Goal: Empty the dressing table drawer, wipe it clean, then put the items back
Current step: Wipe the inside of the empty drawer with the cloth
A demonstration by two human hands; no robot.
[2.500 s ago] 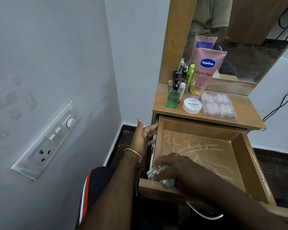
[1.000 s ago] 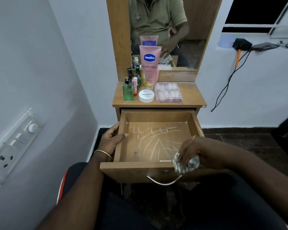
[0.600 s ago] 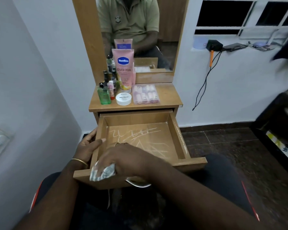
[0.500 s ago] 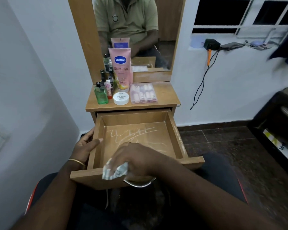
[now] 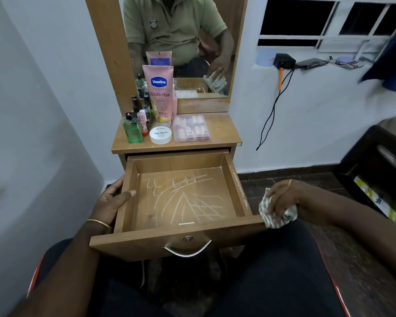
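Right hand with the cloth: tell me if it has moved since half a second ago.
Yes. The right hand, gripping the cloth, went from the drawer front's middle, above the handle, rightward past its right corner.

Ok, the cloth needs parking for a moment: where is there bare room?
The tabletop is bare right of the clear box; its left half is crowded with bottles, tube and jar. The drawer floor holds nothing, only chalk marks.

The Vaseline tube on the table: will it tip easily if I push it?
Probably yes. The Vaseline tube stands tall on its narrow cap, so a push near the top would likely topple it. It looks soft, so it should squash rather than break.
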